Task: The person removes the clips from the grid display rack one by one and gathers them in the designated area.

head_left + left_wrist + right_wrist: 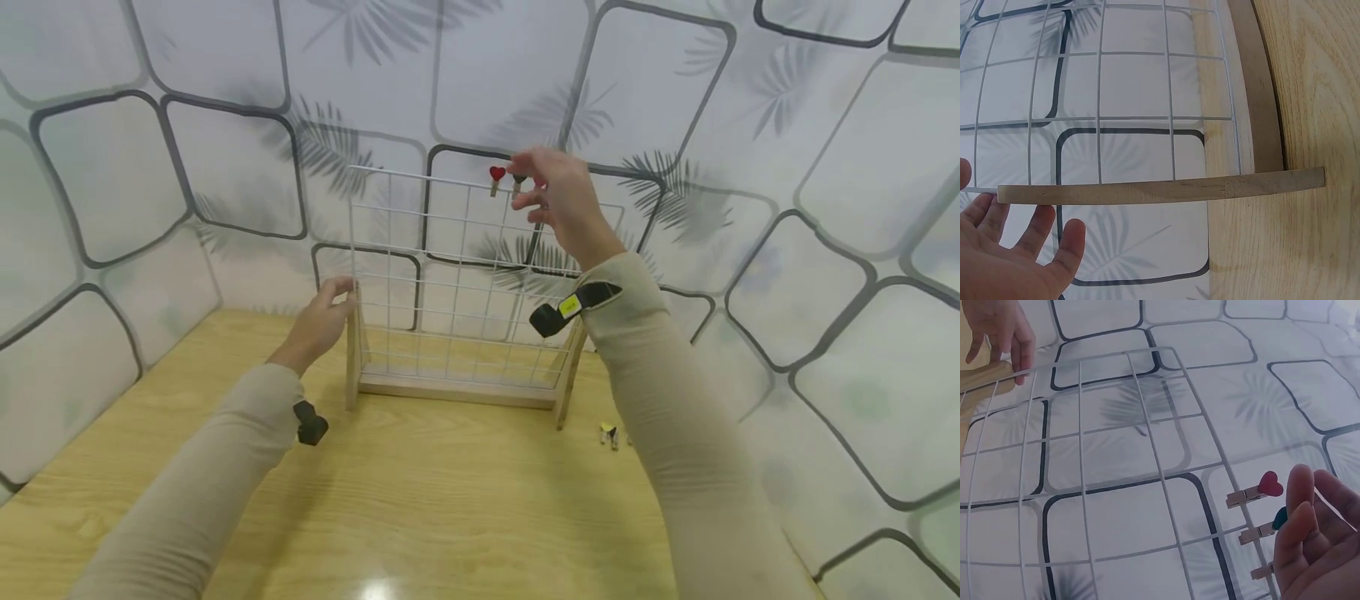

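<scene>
A white wire grid stands in a wooden frame, its bottom bar (457,391) resting on the table. My left hand (322,317) grips the upper end of the left wooden post (1160,190), thumb on one side, fingertips on the other. Along the top wire sit small wooden clothespins: one with a red heart (1270,484), one with a teal heart (1279,519), and a third clothespin (1262,571) whose head is hidden by my fingers. My right hand (558,196) is beside these pins, its fingers loosely bent and apart, the fingertips overlapping the teal heart.
More small clips, one yellow and one dark (609,433), lie on the wooden table (420,508) right of the frame, partly hidden by my right sleeve (675,417). Patterned cloth walls (517,75) rise behind the frame and along both sides.
</scene>
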Demonstrator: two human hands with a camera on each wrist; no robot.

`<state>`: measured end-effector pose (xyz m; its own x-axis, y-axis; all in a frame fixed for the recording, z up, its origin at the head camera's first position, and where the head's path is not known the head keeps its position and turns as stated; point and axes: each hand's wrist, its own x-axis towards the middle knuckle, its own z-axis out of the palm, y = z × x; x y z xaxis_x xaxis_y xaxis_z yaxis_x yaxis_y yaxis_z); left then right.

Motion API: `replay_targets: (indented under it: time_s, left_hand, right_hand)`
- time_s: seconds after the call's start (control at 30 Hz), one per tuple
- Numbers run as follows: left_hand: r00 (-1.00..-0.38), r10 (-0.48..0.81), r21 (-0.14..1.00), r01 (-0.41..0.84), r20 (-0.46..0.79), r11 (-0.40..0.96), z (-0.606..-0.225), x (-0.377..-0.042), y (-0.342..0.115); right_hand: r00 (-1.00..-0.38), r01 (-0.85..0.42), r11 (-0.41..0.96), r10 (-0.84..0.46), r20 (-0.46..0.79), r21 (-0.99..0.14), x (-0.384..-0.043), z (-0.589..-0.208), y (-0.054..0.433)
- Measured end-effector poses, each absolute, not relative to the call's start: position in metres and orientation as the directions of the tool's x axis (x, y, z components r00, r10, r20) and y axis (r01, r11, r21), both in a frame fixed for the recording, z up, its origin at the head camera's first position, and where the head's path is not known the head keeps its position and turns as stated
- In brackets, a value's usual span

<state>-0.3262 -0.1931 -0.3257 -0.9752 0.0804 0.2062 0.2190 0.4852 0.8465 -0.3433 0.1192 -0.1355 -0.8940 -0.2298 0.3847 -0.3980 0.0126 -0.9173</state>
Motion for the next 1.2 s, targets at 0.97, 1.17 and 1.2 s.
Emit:
replay_targets:
  time_s: [0.97, 1.17, 1.2]
  left_hand:
    - [-0.974, 0.094, 0.861, 0.227, 0.207, 0.455, -0.327, -0.324, -0.188]
    - [-0.971, 0.086, 0.858, 0.236, 0.221, 0.457, -0.325, -0.325, -0.191]
    - [-0.971, 0.085, 0.857, 0.237, 0.223, 0.458, -0.324, -0.325, -0.191]
  right_hand:
    - [-0.876, -0.477, 0.392, -0.14, 0.461, -0.787, -0.355, -0.129, 0.101]
    - [-0.91, -0.401, 0.285, -0.233, 0.343, -0.871, -0.34, -0.141, 0.122]
    - [-0.913, -0.391, 0.284, -0.24, 0.33, -0.875, -0.339, -0.145, 0.126]
